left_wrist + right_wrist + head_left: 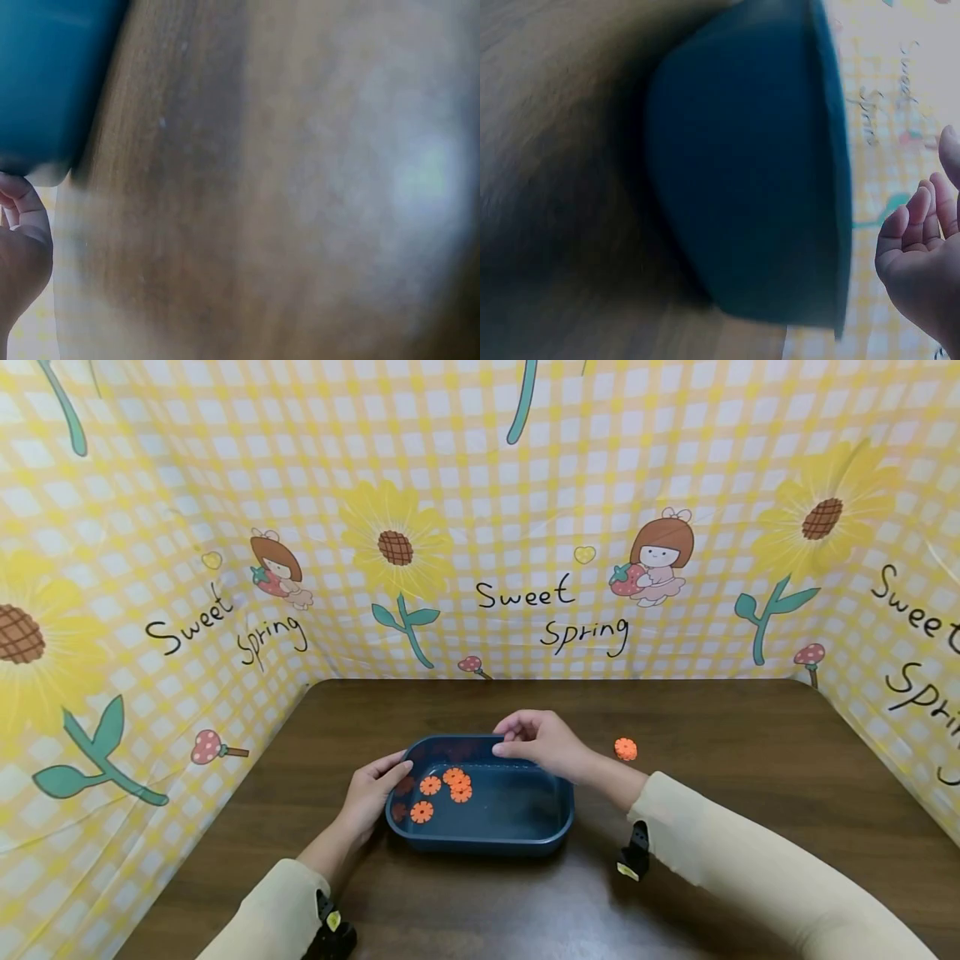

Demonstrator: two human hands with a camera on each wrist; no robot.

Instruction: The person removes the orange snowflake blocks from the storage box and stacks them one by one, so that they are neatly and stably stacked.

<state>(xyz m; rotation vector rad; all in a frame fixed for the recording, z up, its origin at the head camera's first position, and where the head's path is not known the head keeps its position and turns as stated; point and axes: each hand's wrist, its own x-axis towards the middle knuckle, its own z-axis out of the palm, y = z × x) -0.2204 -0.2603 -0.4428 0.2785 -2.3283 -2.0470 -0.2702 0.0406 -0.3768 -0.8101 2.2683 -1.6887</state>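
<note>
A dark blue plastic tub (517,842) with rounded corners stands on the table. Its left end is gripped by my left hand (373,792), thumb over the rim and fingers along the outside wall. Several orange notched discs (422,812) lie on the tub's floor toward the left, some overlapping. Over the back right part of the rim hovers my right hand (546,745), its fingers loosely curled. In the right wrist view that hand (922,255) shows thumb and fingers apart with nothing between them, beside the tub wall (742,165).
To the right of the tub, a small pile of orange notched discs (626,749) lies on the brown wooden table (735,760). A yellow checked cloth (480,543) with printed flowers and lettering rises behind and at both sides.
</note>
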